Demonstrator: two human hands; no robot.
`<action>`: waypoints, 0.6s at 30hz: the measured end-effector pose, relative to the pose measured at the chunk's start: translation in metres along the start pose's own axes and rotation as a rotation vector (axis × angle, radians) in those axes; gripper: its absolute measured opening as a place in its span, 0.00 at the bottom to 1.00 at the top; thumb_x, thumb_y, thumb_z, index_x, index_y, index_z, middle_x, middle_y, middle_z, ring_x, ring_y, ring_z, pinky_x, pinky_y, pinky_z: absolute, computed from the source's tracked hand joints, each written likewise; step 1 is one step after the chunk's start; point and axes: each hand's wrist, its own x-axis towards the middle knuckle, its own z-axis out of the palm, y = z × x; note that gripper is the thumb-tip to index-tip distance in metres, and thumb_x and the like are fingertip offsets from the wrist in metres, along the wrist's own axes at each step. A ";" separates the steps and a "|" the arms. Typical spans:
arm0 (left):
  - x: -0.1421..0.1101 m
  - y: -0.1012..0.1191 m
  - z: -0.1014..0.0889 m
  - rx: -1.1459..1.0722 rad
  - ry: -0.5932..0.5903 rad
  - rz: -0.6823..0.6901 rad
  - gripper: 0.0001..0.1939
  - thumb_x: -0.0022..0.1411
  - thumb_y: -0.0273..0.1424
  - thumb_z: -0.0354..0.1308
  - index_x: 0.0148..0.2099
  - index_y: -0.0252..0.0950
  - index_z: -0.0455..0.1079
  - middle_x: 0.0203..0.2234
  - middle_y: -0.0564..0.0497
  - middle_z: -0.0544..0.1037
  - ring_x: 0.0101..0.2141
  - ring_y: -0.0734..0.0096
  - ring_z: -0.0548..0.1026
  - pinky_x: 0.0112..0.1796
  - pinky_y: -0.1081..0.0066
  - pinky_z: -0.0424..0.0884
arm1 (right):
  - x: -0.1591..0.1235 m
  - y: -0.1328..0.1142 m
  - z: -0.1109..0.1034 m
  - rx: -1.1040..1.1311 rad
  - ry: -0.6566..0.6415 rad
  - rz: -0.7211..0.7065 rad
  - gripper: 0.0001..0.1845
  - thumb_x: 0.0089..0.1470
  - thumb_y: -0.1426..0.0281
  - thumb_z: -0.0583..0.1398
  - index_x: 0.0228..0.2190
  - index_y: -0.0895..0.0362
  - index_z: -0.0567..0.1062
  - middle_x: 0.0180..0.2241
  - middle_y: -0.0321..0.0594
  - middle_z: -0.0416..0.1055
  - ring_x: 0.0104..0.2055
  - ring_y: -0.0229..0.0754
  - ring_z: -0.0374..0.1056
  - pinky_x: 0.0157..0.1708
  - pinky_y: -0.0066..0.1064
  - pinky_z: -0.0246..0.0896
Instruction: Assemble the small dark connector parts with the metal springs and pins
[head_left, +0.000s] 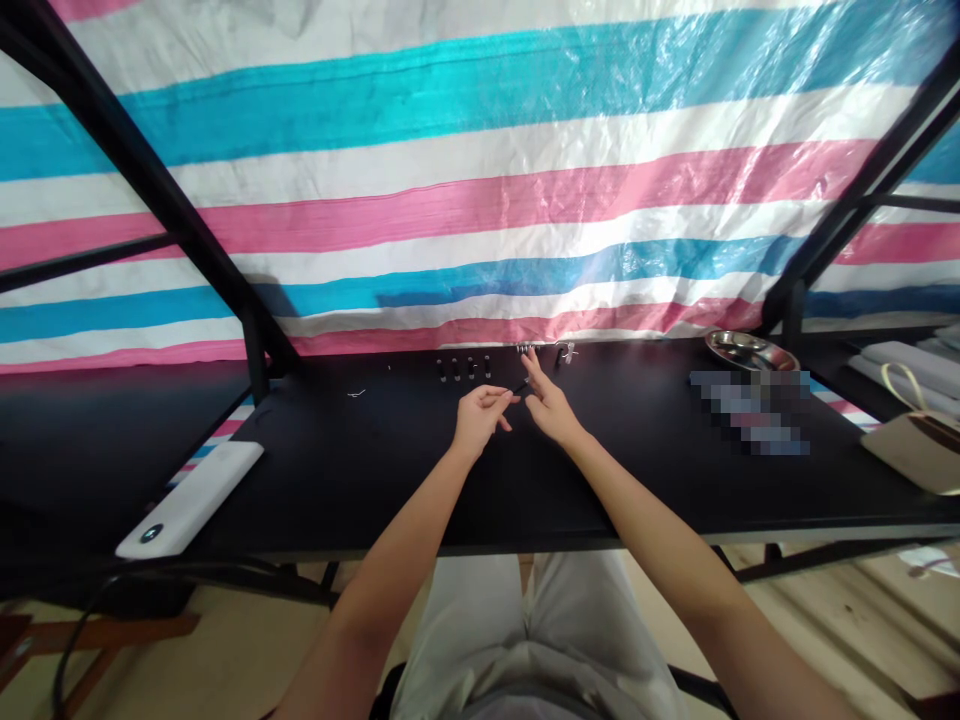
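Note:
My left hand [482, 415] is closed in a pinch above the black table [360, 480]. From its fingertips a small, thin dark piece [520, 386] points toward my right hand; its exact kind is too small to make out. My right hand [551, 405] lies just beside it, fingers stretched out toward the small silver pieces [527, 349] at the table's back edge. To the left of these stand several short black pieces with silvery ends [471, 368] in a row. Right of the silver pieces are another dark piece [559, 354] and a whitish, tangled bit [570, 352].
A shiny metal tray [750, 352] sits at the back right, with a blurred patch in front. At the left edge lies a long white device [191, 500]. A beige bag [915, 450] is far right. Striped plastic sheeting [480, 210] hangs behind, between black frame posts [150, 170].

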 end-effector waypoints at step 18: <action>0.002 0.003 0.001 -0.056 0.113 0.038 0.17 0.48 0.40 0.61 0.34 0.31 0.68 0.28 0.46 0.78 0.13 0.82 0.66 0.15 0.78 0.57 | 0.000 -0.004 -0.002 -0.331 -0.018 -0.060 0.23 0.52 0.74 0.52 0.50 0.53 0.67 0.55 0.44 0.61 0.59 0.44 0.53 0.59 0.48 0.41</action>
